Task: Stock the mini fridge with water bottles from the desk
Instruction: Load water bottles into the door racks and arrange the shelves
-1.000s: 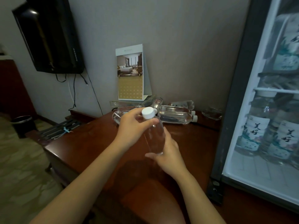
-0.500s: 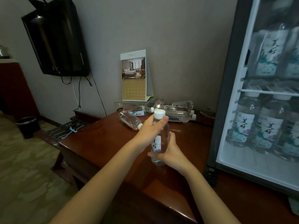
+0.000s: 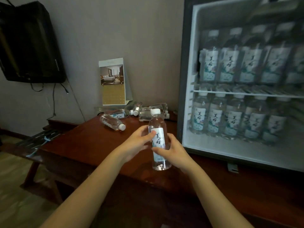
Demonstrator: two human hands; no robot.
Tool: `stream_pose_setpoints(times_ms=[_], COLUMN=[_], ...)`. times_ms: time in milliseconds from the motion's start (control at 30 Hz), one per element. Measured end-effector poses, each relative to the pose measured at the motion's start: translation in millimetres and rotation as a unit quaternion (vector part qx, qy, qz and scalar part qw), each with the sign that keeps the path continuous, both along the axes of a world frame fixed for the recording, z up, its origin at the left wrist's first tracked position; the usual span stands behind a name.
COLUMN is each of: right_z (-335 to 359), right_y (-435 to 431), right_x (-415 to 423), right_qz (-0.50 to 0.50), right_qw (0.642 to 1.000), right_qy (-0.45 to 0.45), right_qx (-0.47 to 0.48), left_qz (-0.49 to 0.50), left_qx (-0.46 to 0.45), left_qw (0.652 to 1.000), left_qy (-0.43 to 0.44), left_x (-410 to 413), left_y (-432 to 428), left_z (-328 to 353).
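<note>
I hold a clear water bottle (image 3: 158, 139) with a white cap and a white label upright above the dark red desk (image 3: 85, 142). My left hand (image 3: 137, 143) grips its left side, thumb on the label. My right hand (image 3: 172, 149) wraps its lower right side. To the right the mini fridge (image 3: 185, 79) stands open, with rows of labelled bottles on its upper shelf (image 3: 246, 63) and its floor (image 3: 230, 119). Several more bottles (image 3: 113, 123) lie on their sides at the back of the desk.
A desk calendar (image 3: 113, 83) leans on the wall behind the lying bottles. A black television (image 3: 28, 43) hangs on the wall at left, cables dangling. A low luggage rack (image 3: 34, 140) stands left of the desk, over patterned carpet.
The bottle has turned so its label faces me and has shifted toward the fridge. My left hand slid from the cap down to the body. The view swung right, showing more of the fridge.
</note>
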State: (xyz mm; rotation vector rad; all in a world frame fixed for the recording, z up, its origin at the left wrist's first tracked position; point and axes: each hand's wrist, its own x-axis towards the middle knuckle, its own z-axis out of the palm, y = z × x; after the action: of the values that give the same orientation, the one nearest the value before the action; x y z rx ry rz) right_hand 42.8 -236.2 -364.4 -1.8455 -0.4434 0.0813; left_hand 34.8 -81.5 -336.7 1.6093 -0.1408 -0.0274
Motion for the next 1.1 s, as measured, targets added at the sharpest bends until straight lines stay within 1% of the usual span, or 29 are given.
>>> stream_pose_setpoints(times_ms=[133, 267, 400, 500, 633, 733, 800, 900, 967, 1100], right_z=[14.2, 27.4, 34.9, 40.0, 50.1, 56.7, 61.3, 65.4, 66.5, 66.0], right_y=[-38.5, -83.5, -134.9, -174.3, -227.0, -263.8, -286.1, -316.1, -332.4, -356.0], right_x=[-26.1, -52.0, -81.6, -108.9, -154.7, -191.7, -214.1, -239.5, -251.6, -267.3], right_qz=[-0.010, -0.039, -0.095, -0.144, -0.215, -0.265, -0.302, -0.348, -0.372, -0.409], right_qw=[1.000, 0.998, 0.994, 0.986, 0.966, 0.947, 0.932, 0.911, 0.899, 0.875], right_qy=[-0.006, -0.017, -0.038, -0.076, -0.142, -0.179, -0.202, -0.219, -0.228, -0.251], right_qx=[0.023, 0.040, 0.034, 0.039, 0.024, 0.007, -0.005, -0.018, -0.031, -0.053], left_qz=[-0.032, -0.061, -0.106, -0.144, -0.212, -0.300, -0.340, -0.353, -0.347, -0.325], left_qx=[-0.023, -0.019, -0.033, -0.036, -0.061, -0.080, -0.085, -0.096, -0.103, -0.085], left_qw=[0.999, 0.997, 0.991, 0.984, 0.965, 0.935, 0.916, 0.902, 0.898, 0.894], left_qy=[-0.029, -0.053, -0.068, -0.096, -0.141, -0.171, -0.194, -0.228, -0.249, -0.296], left_x=[-12.6, -20.9, -32.9, -48.8, -80.4, -103.9, -117.7, -136.8, -147.2, -159.1], left_y=[-38.6, -82.4, -136.4, -183.2, -244.1, -284.0, -309.7, -345.3, -363.6, -385.9], left_z=[9.3, 17.1, 21.4, 28.3, 43.1, 53.7, 58.8, 65.1, 67.7, 68.3])
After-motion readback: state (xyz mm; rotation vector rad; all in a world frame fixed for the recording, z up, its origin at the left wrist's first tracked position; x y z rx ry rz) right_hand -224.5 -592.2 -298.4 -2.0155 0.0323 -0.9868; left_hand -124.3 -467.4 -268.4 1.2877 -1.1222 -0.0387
